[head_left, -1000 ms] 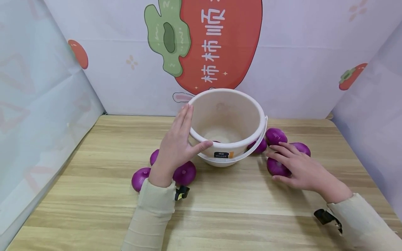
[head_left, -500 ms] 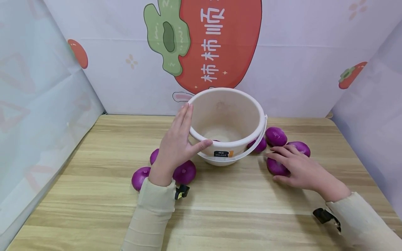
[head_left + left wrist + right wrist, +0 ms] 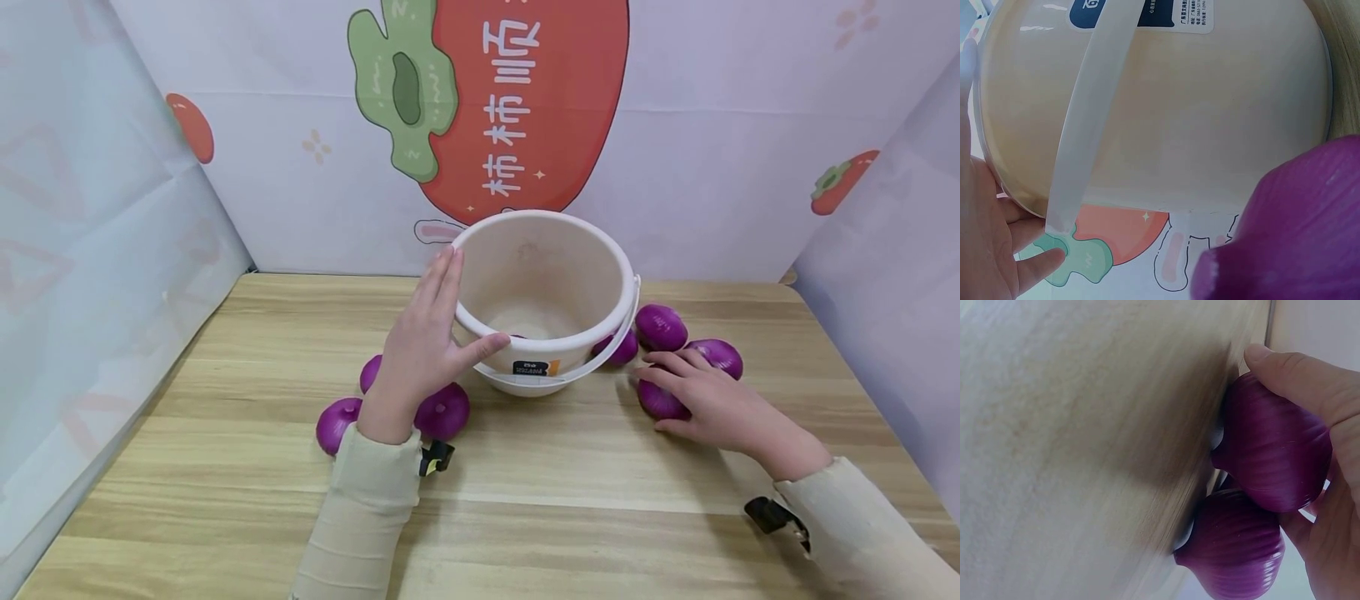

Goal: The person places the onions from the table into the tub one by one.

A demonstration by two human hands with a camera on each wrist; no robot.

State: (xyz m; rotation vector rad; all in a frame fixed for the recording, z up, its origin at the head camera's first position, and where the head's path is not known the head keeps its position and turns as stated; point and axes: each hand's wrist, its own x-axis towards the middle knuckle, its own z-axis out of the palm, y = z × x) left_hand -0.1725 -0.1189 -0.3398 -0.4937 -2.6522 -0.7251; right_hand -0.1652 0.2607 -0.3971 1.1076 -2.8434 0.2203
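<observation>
A white bucket (image 3: pixel 540 304) with a bail handle stands tilted toward me near the back of the table. My left hand (image 3: pixel 420 350) rests against its left side, fingers straight along the rim and thumb stretched across the front. In the left wrist view the bucket's outer wall (image 3: pixel 1197 112) fills most of the frame. On the right, my right hand (image 3: pixel 723 412) holds a purple onion (image 3: pixel 1275 440), thumb on one side and fingers on the other. That onion sits on the table. A second onion (image 3: pixel 1232 544) lies right beside it.
Near my left wrist are several purple onions (image 3: pixel 442 412), partly hidden by the arm. More onions (image 3: pixel 661 327) lie right of the bucket. Printed cloth walls (image 3: pixel 720 150) enclose the wooden table (image 3: pixel 540 517) at the back and sides.
My right hand has drawn its fingers in closer around the onion. The left hand and the bucket stay where they were.
</observation>
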